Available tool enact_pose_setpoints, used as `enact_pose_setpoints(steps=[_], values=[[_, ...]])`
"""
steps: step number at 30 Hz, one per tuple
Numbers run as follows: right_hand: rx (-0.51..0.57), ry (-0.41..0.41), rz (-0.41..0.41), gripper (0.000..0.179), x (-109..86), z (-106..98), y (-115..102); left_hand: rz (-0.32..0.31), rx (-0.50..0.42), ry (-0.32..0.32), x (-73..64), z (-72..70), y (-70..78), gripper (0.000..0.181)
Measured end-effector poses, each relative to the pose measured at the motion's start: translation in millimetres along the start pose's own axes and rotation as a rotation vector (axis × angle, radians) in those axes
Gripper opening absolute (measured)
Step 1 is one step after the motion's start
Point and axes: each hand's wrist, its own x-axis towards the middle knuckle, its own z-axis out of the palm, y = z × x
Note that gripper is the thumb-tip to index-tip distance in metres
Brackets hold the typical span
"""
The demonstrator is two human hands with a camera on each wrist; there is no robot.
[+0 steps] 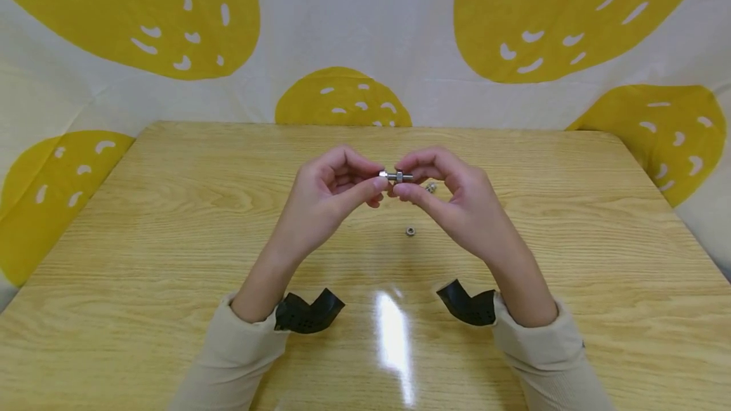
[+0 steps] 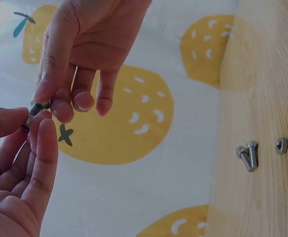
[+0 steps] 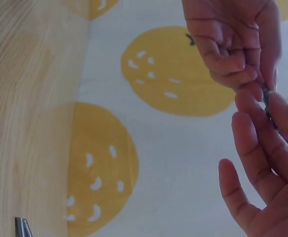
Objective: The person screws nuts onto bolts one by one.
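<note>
Over the middle of the table, my left hand [image 1: 320,198] pinches the head end of a shiny metal bolt [image 1: 391,177] between thumb and fingers. The bolt lies level, its threaded end toward the right. A hex nut [image 1: 400,176] sits on the shaft, apart from the head, with the threaded tip showing past it. Thumb and fingertips of my right hand [image 1: 459,198] grip this nut from the right. In the left wrist view the bolt [image 2: 34,111] shows between both hands' fingertips; in the right wrist view fingers mostly hide it.
A loose nut [image 1: 410,231] lies on the wooden table [image 1: 171,221] below the hands. Two more bolts [image 2: 252,155] lie together near it, partly behind my right hand in the head view. A white cloth [image 1: 354,11] with yellow fruit shapes hangs behind the table.
</note>
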Motion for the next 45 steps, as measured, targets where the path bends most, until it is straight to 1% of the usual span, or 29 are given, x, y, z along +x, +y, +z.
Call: enact_pose_setpoints(steps=[2,5,7,9,12,14,16,18,22,25,28,31,34,39,43,45], values=[[0.008,0.002,0.005,0.020,-0.3,1,-1,-0.001,-0.001,-0.003,-0.1,0.2,0.0,0.012],[0.027,-0.010,0.045,0.014,-0.7,1,-2,-0.001,0.000,-0.005,-0.6,0.6,0.0,0.011],[0.021,-0.016,0.076,0.010,-0.4,2,-3,0.002,0.003,-0.007,-1.0,1.0,-0.1,0.012],[0.005,-0.021,0.104,0.014,0.2,2,-3,0.001,0.001,-0.008,-1.1,1.5,-0.6,0.012],[-0.017,-0.025,0.150,0.027,1.5,3,-2,-0.001,-0.005,-0.007,-1.0,2.3,-1.2,0.012],[-0.020,-0.031,0.168,0.029,1.3,3,-2,-0.001,-0.007,-0.004,-1.3,2.9,-1.6,0.012],[-0.027,-0.042,0.163,0.023,0.7,2,-2,0.006,-0.009,0.000,-1.5,3.0,-1.3,0.012],[-0.036,-0.047,0.135,0.016,-0.2,1,-3,0.015,-0.009,0.001,-1.8,2.7,-0.9,0.013],[-0.063,-0.036,0.060,0.025,-2.6,-1,-6,0.026,-0.018,0.003,-3.5,1.7,-0.4,0.013],[-0.066,-0.022,0.033,0.022,-3.4,-2,-7,0.020,-0.023,-0.003,-4.6,1.6,0.6,0.013],[-0.049,-0.028,0.034,0.017,-3.6,-3,-8,0.011,-0.021,-0.015,-4.4,1.4,2.3,0.013],[-0.011,-0.053,0.045,0.012,-3.5,-4,-8,0.003,-0.019,-0.025,-4.5,1.2,4.1,0.012],[0.006,-0.084,0.057,0.012,-3.2,-3,-7,0.004,-0.014,-0.030,-5.0,1.7,4.1,0.012],[-0.049,-0.098,0.089,0.023,-3.2,-2,-8,0.009,-0.011,-0.038,-5.4,4.5,2.4,0.013],[-0.092,-0.105,0.098,0.022,-3.2,-2,-9,0.013,-0.002,-0.035,-5.5,5.5,1.4,0.013],[-0.103,-0.105,0.090,0.025,-2.7,-3,-11,0.024,0.004,-0.034,-4.9,5.8,0.6,0.013]])
